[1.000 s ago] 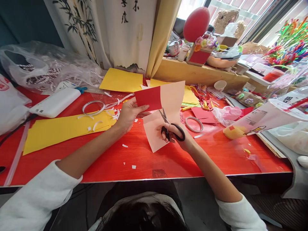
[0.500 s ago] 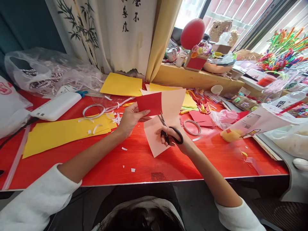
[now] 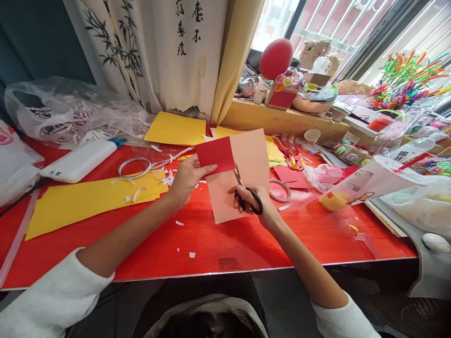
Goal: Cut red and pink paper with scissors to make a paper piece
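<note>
Between thumb and fingers my left hand [image 3: 187, 180] pinches a red paper rectangle [image 3: 214, 154] laid against a larger pale pink sheet [image 3: 251, 152]. The pink sheet is cut along the red piece's lower edge, and its lower part [image 3: 220, 199] hangs down. My right hand [image 3: 252, 199] is closed round the black handles of a pair of scissors [image 3: 238, 178], with fingers through the loops. The blades point up, close to the red piece's lower right corner. Whether they have paper between them is hard to tell.
Yellow paper strips [image 3: 91, 197] and a tape roll [image 3: 134, 167] lie left on the red table [image 3: 158, 253], near a white power bank [image 3: 79, 159]. To the right are another tape roll [image 3: 280, 190], red paper pieces [image 3: 291, 177] and a tilted drink cup [image 3: 366, 180].
The lower part of the pink sheet has swung slightly, and the cut reaches about the red piece's right corner. The scissor blades look a little more closed. The whole view has shifted slightly.
</note>
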`<state>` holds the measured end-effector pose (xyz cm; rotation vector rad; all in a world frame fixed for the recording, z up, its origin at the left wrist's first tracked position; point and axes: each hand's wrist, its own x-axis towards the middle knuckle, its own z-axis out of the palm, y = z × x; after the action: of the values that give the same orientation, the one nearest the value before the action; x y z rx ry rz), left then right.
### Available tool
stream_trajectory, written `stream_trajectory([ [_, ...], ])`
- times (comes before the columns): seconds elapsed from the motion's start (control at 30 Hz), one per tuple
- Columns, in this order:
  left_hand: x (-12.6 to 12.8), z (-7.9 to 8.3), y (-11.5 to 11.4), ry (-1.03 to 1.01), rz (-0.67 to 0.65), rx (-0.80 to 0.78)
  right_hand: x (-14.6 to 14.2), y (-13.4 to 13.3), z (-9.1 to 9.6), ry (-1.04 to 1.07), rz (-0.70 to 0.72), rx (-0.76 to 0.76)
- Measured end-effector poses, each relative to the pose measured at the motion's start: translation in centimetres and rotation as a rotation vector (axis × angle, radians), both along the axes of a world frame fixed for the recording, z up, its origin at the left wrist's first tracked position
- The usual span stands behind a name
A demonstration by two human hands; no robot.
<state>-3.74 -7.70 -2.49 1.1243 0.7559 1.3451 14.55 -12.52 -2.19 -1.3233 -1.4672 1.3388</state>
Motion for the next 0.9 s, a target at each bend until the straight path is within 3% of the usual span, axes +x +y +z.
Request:
stream_trajectory([
  [0.5,-0.01,0.11,0.00,0.018,0.016,0.139,-0.14,-0.38,-0.16,0.070,-0.029,0.015],
  [0.9,-0.06,0.28,-0.05,0.034,0.023,0.116,-0.20,-0.40,-0.94,0.089,-0.084,0.078],
])
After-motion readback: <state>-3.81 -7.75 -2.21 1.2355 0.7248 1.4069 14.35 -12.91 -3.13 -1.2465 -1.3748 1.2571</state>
